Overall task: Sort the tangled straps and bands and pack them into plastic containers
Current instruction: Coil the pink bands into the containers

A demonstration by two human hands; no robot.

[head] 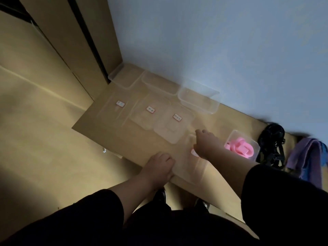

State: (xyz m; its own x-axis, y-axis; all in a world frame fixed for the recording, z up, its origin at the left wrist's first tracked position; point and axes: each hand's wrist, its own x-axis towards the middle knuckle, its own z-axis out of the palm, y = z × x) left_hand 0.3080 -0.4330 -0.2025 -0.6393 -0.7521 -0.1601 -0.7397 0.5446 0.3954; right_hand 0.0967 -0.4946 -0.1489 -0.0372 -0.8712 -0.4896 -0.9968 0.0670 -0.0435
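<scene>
A clear plastic lid (190,167) lies at the table's near edge between my hands. My left hand (159,166) grips its near left corner with curled fingers. Across it, my right hand (206,143) curls over its far side, partly covering a pink label (193,152). To the right stands a small clear container (253,144) holding pink bands (239,146). Beyond it lie a tangle of black straps (271,144) and purple and blue straps (308,157).
Three labelled clear lids (120,103) (150,109) (177,117) lie in a row mid-table. Three open clear containers (122,77) (158,82) (198,98) stand along the wall behind them. The brown table (124,135) ends at left; wooden cabinets rise beyond.
</scene>
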